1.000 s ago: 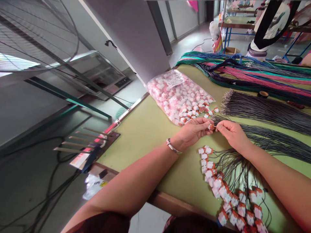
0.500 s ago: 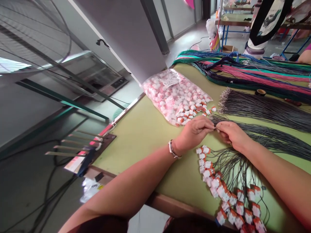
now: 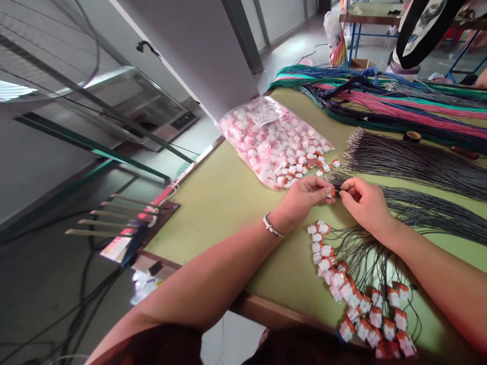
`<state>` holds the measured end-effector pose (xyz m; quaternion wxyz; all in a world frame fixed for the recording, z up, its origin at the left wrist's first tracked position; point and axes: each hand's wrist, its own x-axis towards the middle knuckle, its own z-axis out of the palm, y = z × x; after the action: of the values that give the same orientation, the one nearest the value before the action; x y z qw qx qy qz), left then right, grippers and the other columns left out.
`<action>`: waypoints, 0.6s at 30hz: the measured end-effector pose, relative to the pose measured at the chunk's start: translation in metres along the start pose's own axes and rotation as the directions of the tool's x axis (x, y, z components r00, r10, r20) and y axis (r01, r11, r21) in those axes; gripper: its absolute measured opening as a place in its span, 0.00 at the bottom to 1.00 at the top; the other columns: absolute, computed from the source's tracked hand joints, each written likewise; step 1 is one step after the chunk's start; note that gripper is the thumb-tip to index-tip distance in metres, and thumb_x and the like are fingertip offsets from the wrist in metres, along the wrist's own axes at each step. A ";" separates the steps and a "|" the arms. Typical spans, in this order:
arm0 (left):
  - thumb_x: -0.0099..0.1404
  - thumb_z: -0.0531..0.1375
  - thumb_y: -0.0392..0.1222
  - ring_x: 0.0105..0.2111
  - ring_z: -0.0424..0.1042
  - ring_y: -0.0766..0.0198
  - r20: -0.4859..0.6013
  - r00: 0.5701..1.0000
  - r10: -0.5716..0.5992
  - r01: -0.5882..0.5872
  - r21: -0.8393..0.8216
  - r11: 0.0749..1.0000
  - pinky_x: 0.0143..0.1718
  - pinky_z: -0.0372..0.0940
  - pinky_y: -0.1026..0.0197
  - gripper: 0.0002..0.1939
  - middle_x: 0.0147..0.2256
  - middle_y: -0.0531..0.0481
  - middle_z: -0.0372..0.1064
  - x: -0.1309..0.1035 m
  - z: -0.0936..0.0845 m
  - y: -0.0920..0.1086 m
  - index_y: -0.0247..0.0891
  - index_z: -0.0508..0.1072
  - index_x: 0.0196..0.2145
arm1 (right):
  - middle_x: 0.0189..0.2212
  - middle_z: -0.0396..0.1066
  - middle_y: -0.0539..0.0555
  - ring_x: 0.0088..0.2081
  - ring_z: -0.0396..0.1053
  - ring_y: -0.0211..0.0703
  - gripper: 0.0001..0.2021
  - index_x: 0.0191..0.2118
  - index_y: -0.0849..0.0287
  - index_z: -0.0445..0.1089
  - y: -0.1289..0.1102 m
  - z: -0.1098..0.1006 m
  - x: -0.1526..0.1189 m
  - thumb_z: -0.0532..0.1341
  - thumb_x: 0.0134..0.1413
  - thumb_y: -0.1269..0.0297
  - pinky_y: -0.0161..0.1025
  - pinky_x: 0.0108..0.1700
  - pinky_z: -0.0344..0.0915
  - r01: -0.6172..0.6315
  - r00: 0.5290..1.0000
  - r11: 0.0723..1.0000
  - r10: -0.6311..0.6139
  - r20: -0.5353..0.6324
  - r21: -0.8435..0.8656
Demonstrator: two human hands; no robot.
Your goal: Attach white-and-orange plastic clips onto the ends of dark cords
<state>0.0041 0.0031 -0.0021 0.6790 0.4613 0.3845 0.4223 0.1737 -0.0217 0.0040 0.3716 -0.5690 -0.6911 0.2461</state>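
Observation:
My left hand point(image 3: 306, 197) pinches a small white-and-orange connector point(image 3: 332, 193) between thumb and fingertips. Close to its right side is my right hand point(image 3: 365, 205), thumb and forefinger closed on the thin end of a wire point(image 3: 338, 191), of which only a sliver shows. Just beyond both hands, a bundle of dark wires point(image 3: 422, 205) with bare metal tips runs off to the right. Loose connectors point(image 3: 302, 165) spill from the mouth of a clear plastic bag point(image 3: 254, 137). Nearer me lies a pile of connectors with wires attached point(image 3: 352, 294).
A second dark wire bundle point(image 3: 403, 162) lies farther back, with a roll of tape point(image 3: 412, 136) beside it. Blue, green and pink wires point(image 3: 365, 96) stretch along the far side. A rack with several prongs point(image 3: 114, 218) juts from the table's left edge.
The hands have moved slightly apart, and the connector in my left fingers now shows. My right fingers have curled and shifted a little to the right. The view has tilted slightly.

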 end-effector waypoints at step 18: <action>0.53 0.66 0.35 0.25 0.69 0.70 0.052 0.984 0.169 -0.177 0.267 0.947 0.30 0.68 0.65 0.04 0.24 0.51 0.71 -0.002 0.002 0.001 0.32 0.75 0.27 | 0.17 0.61 0.47 0.20 0.54 0.34 0.04 0.24 0.57 0.62 -0.006 0.003 0.004 0.56 0.46 0.65 0.35 0.25 0.51 -0.161 0.981 0.976 0.141 0.135 0.147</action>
<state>0.0050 0.0010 0.0000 0.5755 0.5876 0.3869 0.4169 0.1677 -0.0189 0.0074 0.3520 -0.5726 -0.6459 0.3621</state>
